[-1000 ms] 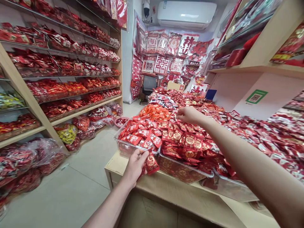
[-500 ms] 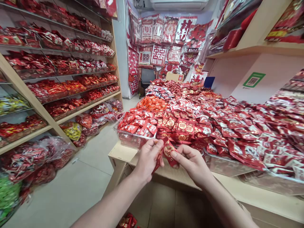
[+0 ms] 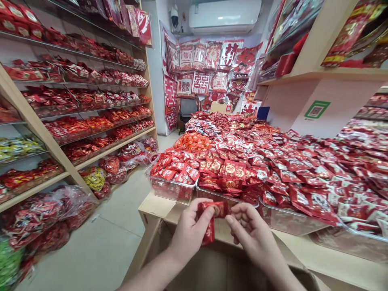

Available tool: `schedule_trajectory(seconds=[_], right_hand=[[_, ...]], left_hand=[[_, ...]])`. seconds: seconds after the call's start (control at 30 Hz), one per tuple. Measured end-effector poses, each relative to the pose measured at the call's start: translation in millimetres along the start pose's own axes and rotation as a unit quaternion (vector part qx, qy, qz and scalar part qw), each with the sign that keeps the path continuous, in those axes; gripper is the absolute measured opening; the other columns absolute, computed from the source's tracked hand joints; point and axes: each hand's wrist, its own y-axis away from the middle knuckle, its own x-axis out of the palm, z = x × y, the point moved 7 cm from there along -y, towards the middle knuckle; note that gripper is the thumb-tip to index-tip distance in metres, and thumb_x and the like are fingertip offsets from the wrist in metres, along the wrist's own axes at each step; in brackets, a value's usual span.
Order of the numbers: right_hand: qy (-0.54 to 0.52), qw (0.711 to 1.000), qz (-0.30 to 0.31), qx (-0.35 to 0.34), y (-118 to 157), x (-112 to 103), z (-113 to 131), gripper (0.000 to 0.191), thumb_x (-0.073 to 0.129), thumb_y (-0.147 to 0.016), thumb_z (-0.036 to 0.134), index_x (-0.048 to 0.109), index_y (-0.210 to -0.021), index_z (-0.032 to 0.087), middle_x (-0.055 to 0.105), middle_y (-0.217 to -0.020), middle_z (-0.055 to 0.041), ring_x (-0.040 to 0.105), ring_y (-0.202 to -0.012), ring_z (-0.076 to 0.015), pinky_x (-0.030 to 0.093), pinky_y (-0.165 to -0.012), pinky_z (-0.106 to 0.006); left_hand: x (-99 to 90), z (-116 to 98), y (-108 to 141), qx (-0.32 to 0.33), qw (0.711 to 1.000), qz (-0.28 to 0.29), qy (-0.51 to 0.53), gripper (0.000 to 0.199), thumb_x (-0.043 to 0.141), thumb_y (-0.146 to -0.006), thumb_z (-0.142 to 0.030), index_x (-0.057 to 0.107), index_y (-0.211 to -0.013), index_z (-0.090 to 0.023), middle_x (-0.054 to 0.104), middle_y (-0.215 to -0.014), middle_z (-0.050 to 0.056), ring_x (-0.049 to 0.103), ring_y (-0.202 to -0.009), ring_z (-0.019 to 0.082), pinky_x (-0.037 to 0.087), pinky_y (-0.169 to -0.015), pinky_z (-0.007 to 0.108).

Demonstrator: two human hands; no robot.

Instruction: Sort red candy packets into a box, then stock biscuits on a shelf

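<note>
In the head view, half a second ago the bare right hand [image 3: 254,226] was pinching a packet with the bare left hand [image 3: 190,226] beside it; now the small shiny red packets [image 3: 209,234] are all in the left hand, which appears to leave the right free. The left grip is closed, thumb pressed over at least two packets, one lying crosswise, one hanging down. The right grip is half-open, fingers curled and seemingly holding nothing; whether a fingertip brushes the crosswise packet's end I cannot tell. The packets hang above the open brown cardboard box [image 3: 162,238], before the pale wooden desk [image 3: 151,204].
</note>
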Motion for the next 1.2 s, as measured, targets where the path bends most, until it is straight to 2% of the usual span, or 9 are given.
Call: schedule_trajectory(seconds=[0.07,0.13,0.33,0.5,0.77,0.87,1.0,1.1,1.2], right_hand=[[-0.074,0.997,-0.018,0.019,7.9,15.3,-7.9,0.025,0.06,-0.069,0.04,0.047,-0.08,0.022,0.052,-0.065,0.0017,0.045,-0.052,-0.0108,0.037,-0.044,-0.02],[-0.095,0.995,0.006,0.008,13.6,33.4,-9.6,0.027,0.064,-0.065,0.039,0.046,-0.075,0.021,0.051,-0.063,0.0019,0.046,-0.052,-0.0106,0.038,-0.045,-0.02],[-0.077,0.997,-0.022,0.001,8.3,28.7,-11.3,0.02,0.054,-0.074,0.04,0.049,-0.079,0.021,0.05,-0.064,0.002,0.048,-0.054,-0.0112,0.043,-0.05,-0.022],[-0.21,0.973,-0.053,0.075,0.8,8.1,-25.1,0.024,0.058,-0.07,0.043,0.05,-0.073,0.02,0.047,-0.058,0.0045,0.045,-0.048,-0.0095,0.043,-0.046,-0.022],[-0.351,0.923,-0.061,0.146,3.8,-5.8,-43.2,0.016,0.064,-0.068,0.033,0.055,-0.068,0.02,0.053,-0.062,0.0037,0.047,-0.056,-0.0076,0.041,-0.053,-0.017],[-0.349,0.923,-0.053,0.156,2.9,-6.2,-49.4,0.016,0.063,-0.069,0.033,0.055,-0.067,0.02,0.052,-0.061,0.0041,0.046,-0.056,-0.007,0.04,-0.054,-0.017],[-0.327,0.929,-0.056,0.162,1.9,-4.4,-56.1,0.02,0.064,-0.067,0.037,0.054,-0.065,0.019,0.048,-0.056,0.0053,0.04,-0.048,-0.0066,0.034,-0.045,-0.017],[-0.327,0.929,-0.062,0.164,1.5,-1.7,-58.4,0.024,0.065,-0.064,0.04,0.053,-0.064,0.019,0.048,-0.056,0.0045,0.04,-0.048,-0.008,0.034,-0.045,-0.019],[-0.328,0.927,-0.077,0.163,0.7,-1.8,-59.7,0.028,0.067,-0.061,0.043,0.052,-0.061,0.018,0.047,-0.053,0.0043,0.039,-0.046,-0.0076,0.032,-0.044,-0.019]], left_hand=[[-6.5,2.8,4.0,0.017,0.993,-0.11,0.025,0.021,0.049,-0.078,-0.032,0.054,-0.094,-0.019,0.06,-0.085,0.003,0.055,-0.077,0.013,0.043,-0.07,0.023],[-3.3,7.8,7.8,0.006,0.987,-0.147,0.071,0.021,0.052,-0.076,-0.032,0.053,-0.093,-0.019,0.06,-0.084,0.002,0.054,-0.077,0.013,0.043,-0.07,0.022],[14.8,15.0,11.2,-0.096,0.926,-0.107,0.349,0.02,0.055,-0.075,-0.031,0.049,-0.09,-0.02,0.062,-0.078,0.0,0.057,-0.065,0.011,0.044,-0.057,0.021],[15.3,17.8,1.5,-0.144,0.884,-0.086,0.437,0.015,0.06,-0.07,-0.021,0.051,-0.081,-0.017,0.063,-0.074,0.0,0.06,-0.069,0.013,0.047,-0.066,0.026],[-3.5,6.2,-13.3,-0.105,0.931,-0.058,0.345,0.036,0.061,-0.068,-0.012,0.043,-0.097,-0.024,0.062,-0.083,-0.001,0.061,-0.075,0.012,0.047,-0.066,0.023],[-21.0,-10.8,-46.4,-0.05,0.954,-0.084,0.284,0.042,0.062,-0.067,-0.015,0.044,-0.103,-0.025,0.061,-0.08,-0.002,0.059,-0.065,0.008,0.046,-0.06,0.02],[-34.7,-32.9,-132.6,0.021,0.993,-0.092,0.073,0.048,0.056,-0.072,-0.016,0.043,-0.117,-0.023,0.063,-0.078,0.001,0.058,-0.064,0.01,0.047,-0.063,0.024],[-32.5,-33.2,-195.2,0.023,0.991,-0.09,-0.097,0.029,0.057,-0.07,-0.017,0.059,-0.099,-0.014,0.065,-0.082,0.005,0.059,-0.068,0.013,0.046,-0.068,0.027],[-25.6,-25.7,-229.0,0.022,0.981,-0.08,-0.175,0.014,0.06,-0.065,-0.015,0.065,-0.078,-0.01,0.066,-0.077,0.007,0.059,-0.071,0.018,0.043,-0.073,0.032]])
